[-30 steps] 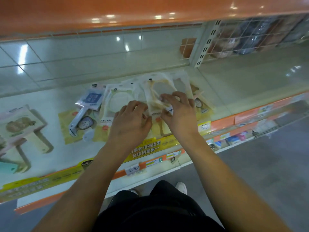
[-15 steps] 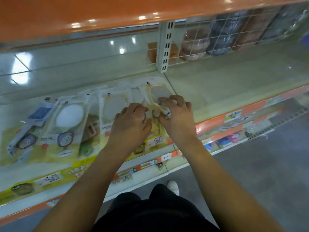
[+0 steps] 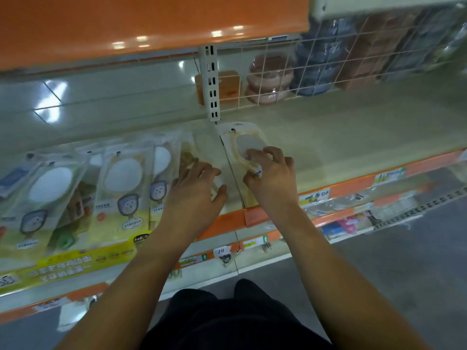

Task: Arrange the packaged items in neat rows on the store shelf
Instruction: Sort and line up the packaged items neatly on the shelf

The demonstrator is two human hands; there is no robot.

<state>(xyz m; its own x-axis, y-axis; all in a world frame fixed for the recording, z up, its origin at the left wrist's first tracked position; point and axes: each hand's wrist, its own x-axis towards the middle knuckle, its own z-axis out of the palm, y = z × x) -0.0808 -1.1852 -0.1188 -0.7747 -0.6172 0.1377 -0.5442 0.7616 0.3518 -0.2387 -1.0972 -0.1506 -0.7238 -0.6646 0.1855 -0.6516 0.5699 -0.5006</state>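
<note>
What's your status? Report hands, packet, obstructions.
Left hand flat on the packet row. Right hand pinching yellow-framed packet on the shelf. Nothing blocking.

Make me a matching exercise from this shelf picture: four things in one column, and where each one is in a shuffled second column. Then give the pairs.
Things:
1. right hand
2. left hand
3. pink stacked containers
4. handwritten "10" tag

Places:
A. behind the wire grid at the back of the shelf
B. clipped to the lower shelf edge, between the two forearms
C. pinching the yellow-rimmed packet just right of the shelf joint
D. resting on the packets left of the shelf joint

Pairs: 1-C, 2-D, 3-A, 4-B
</note>
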